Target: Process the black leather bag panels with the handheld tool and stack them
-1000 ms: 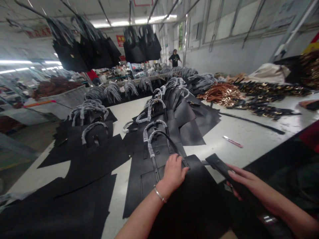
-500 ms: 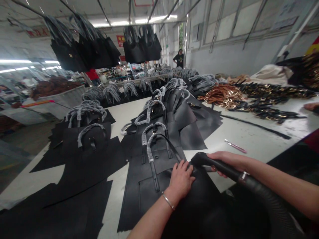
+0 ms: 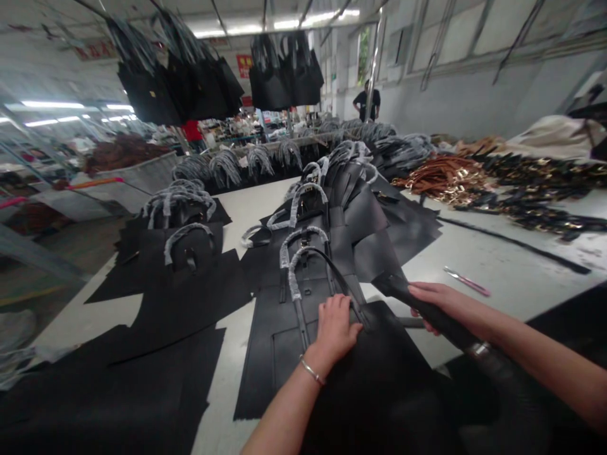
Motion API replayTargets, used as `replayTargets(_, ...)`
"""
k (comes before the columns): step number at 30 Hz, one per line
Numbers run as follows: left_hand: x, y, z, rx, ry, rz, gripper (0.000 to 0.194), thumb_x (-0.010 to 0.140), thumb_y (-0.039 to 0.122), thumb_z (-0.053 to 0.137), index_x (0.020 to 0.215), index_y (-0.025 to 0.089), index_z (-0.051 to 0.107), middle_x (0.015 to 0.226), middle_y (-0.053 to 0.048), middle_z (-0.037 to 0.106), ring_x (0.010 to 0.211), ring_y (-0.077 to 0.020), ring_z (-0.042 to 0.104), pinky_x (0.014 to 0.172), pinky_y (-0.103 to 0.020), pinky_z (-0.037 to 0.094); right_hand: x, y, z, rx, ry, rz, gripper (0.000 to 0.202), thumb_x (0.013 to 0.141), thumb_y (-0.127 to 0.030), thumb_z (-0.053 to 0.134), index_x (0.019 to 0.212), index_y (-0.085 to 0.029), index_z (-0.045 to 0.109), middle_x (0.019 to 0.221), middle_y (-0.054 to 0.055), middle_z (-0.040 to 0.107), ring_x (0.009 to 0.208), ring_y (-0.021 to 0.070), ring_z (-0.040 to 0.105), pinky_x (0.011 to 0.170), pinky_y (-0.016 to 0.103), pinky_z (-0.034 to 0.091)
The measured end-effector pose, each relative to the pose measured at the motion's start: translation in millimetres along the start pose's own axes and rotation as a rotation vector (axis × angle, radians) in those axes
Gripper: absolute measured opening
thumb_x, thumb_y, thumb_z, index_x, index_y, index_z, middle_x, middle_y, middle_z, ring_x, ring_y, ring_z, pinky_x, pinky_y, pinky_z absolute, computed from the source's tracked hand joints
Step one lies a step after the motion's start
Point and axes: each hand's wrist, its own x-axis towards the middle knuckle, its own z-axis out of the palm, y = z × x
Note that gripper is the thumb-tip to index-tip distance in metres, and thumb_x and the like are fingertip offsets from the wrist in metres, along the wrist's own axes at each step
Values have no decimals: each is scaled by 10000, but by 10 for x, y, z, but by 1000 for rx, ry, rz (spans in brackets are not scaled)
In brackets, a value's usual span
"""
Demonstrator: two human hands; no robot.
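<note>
1. I am viewing through the head camera; the left hand (image 3: 337, 325) is resting on black bag pieces, over the right end of a plastic-wrapped handle (image 3: 294, 281).
2. Its fingers are curving close together, with the thumb standing apart; I cannot tell whether they are pinching the strap.
3. The handle is lying on a black panel (image 3: 279, 335), its arch pointing away from the wearer, both ends running toward the wearer, the right leg slanting rightward.
4. The right hand (image 3: 439, 306) is holding a black nozzle tool (image 3: 427, 309), fingers wrapping its body, just right of the left hand.
5. I am reading the tool's long axis as diagonal: its flat tip is pointing left and away, its metal collar (image 3: 480, 349) sitting at the near-right end. I cannot tell whether the tip is touching leather.
6. A pink-handled cutter (image 3: 467, 281) is lying on the white table (image 3: 516, 287) beyond the right hand, its blade pointing left and away.
</note>
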Motion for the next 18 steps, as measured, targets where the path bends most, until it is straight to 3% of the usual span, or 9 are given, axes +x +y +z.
replayTargets(3,7,-124,-65,-7,-27,-90,390,747,370,675,1079,187,586,1105,-92,577,1054,-266,524,934,-402,417,-194,82,36,28,-59,46,424,856,-506,563,1128,-182,536,685,7,625,442,126,591,372,202,466)
replayTargets(7,125,-248,-11,-176,-94,-167,281,694,261,711,957,190,641,959,-59,643,926,-229,582,848,-330,440,-362,158,170,49,-124,118,517,858,-463,577,1287,-199,462,677,-1,637,441,116,588,370,179,460)
replayTargets(10,219,-297,58,-388,-123,-232,216,648,141,696,855,165,637,853,-30,642,798,-181,579,739,-272,431,-351,223,296,81,-157,159,575,862,-475,564,1337,-184,423,679,9,653,438,117,594,365,171,464)
replayTargets(13,265,-326,75,-575,-95,-187,192,637,67,621,809,153,608,781,1,605,739,-138,541,679,-225,395,-241,320,398,109,-133,116,620,859,-503,551,1361,-170,406,630,3,646,399,118,585,335,168,446)
replayTargets(16,312,-371,37,-716,-39,-156,145,637,125,636,767,152,579,735,20,568,742,-132,518,672,-210,377,-99,371,405,154,-68,-5,676,843,-568,538,1394,-206,388,665,9,662,410,125,602,345,176,446)
replayTargets(18,347,-401,-6,-813,-90,-219,178,671,286,671,713,149,566,665,26,537,674,-128,499,635,-217,374,-62,337,368,121,-45,-66,736,795,-643,546,1386,-221,430,648,11,670,442,151,624,368,200,465)
